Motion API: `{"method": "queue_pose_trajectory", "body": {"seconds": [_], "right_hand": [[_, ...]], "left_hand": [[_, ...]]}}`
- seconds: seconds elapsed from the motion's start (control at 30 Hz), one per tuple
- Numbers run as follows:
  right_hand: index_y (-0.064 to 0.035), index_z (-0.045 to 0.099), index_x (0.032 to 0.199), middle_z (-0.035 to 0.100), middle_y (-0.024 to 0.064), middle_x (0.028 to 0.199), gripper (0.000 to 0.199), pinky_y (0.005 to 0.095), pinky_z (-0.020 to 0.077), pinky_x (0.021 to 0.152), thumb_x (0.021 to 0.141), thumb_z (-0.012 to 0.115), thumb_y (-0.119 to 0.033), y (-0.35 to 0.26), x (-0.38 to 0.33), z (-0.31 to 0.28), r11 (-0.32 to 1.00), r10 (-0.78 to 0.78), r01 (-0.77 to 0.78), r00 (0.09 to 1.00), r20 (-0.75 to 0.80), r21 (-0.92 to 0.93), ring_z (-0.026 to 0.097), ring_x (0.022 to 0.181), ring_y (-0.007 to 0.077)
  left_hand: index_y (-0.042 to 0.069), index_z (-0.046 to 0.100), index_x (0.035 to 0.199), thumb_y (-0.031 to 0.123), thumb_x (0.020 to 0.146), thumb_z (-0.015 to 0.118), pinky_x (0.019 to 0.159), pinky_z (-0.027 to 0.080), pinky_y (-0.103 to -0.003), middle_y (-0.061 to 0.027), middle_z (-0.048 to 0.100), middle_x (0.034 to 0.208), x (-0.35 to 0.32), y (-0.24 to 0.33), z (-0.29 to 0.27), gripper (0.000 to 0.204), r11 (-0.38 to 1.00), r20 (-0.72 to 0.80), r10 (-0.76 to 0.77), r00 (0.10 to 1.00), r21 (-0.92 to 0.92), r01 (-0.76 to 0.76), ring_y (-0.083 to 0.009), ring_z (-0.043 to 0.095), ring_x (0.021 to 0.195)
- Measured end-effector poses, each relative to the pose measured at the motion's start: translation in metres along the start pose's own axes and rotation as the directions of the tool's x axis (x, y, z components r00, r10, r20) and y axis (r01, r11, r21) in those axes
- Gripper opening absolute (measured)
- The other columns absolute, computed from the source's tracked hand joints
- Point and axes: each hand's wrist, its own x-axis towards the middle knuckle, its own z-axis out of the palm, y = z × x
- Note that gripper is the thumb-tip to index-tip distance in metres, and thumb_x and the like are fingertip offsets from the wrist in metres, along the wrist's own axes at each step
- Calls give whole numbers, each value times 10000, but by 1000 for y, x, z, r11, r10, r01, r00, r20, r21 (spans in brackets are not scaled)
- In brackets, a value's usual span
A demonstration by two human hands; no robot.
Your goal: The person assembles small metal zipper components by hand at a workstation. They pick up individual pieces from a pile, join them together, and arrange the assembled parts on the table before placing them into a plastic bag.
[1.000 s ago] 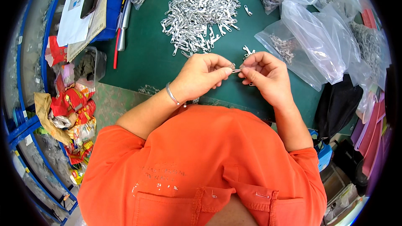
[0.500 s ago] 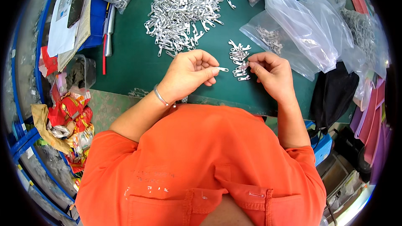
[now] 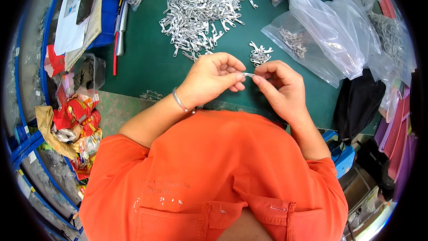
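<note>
Between my hands is a small flat silver metal piece (image 3: 248, 75) with a looped end. My left hand (image 3: 214, 76), with a bangle at the wrist, pinches it between thumb and forefinger. At its other end my right hand (image 3: 281, 84) closes thumb and forefinger against it; anything else in those fingers is hidden. Just beyond my right fingertips lies a small group of similar silver pieces (image 3: 260, 55). Farther off, past my left hand, spreads a large heap of them (image 3: 200, 9).
The green table (image 3: 142, 44) carries clear plastic bags (image 3: 325, 35) at right, one with metal pieces (image 3: 293, 42) in it. A lone piece (image 3: 253, 3) lies by the heap. Pens (image 3: 120, 31), papers (image 3: 67, 31) and a black cloth bag (image 3: 359, 102) flank the work area.
My right hand has moved left from the small group to meet the piece in my left hand. The camera view has shifted slightly.
</note>
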Motion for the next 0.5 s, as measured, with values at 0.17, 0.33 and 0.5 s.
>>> {"method": "queue_pose_trajectory", "body": {"seconds": [0.17, 0.33, 0.5], "right_hand": [[9, 667, 923, 672, 83, 864, 99, 253, 543, 643, 841, 701, 53, 7, 3, 2, 996, 34, -34, 999, 3, 88, 671, 770, 143], [-4, 649, 887, 680, 98, 900, 106, 281, 541, 646, 839, 679, 85, 0, 12, 9, 962, -270, 271, 962, 37, -31, 659, 757, 183], [-17, 629, 951, 659, 93, 935, 168, 266, 530, 627, 827, 725, 45, 9, 11, 19, 970, -235, 240, 963, -130, 29, 649, 796, 165]], "left_hand": [[-53, 658, 1059, 34, 936, 666, 728, 581, -256, -88, 708, 911, -6, 9, 4, 151, 999, 31, -14, 999, -29, 15, -135, 695, 798], [-21, 667, 1055, 45, 930, 684, 690, 531, -220, -40, 692, 891, 1, -4, -2, 142, 996, 96, 34, 995, 81, -41, -88, 632, 740], [-37, 652, 1032, 37, 926, 681, 744, 586, -271, -96, 702, 948, 3, -1, 3, 133, 973, 12, 31, 999, -228, -28, -140, 689, 819]]}}
